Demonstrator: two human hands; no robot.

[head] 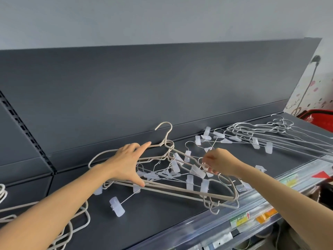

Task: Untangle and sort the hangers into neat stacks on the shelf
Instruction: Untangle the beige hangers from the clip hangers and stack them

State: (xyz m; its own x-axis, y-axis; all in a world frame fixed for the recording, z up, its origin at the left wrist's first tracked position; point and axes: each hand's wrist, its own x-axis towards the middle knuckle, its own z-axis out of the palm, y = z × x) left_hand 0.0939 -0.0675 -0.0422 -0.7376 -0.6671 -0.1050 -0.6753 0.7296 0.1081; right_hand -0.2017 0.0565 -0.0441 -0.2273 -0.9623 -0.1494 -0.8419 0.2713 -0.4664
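Observation:
A tangle of beige coated hangers (180, 191) and thin wire hangers with translucent clips (204, 185) lies in the middle of the dark grey shelf (153, 222). My left hand (128, 160) lies flat on the beige hangers, fingers spread, thumb against their lower bars. My right hand (219, 162) pinches a wire clip hanger's hook at the tangle's right side. A stack of white wire hangers (266, 131) lies at the far right. More beige hangers (75, 226) lie at the near left, partly under my left forearm.
The shelf's grey back panel (162, 87) rises right behind the hangers. A slotted upright (27, 130) divides the shelf at left. Price-label strips (252, 215) run along the front edge. A red basket (319, 118) sits beyond the right end.

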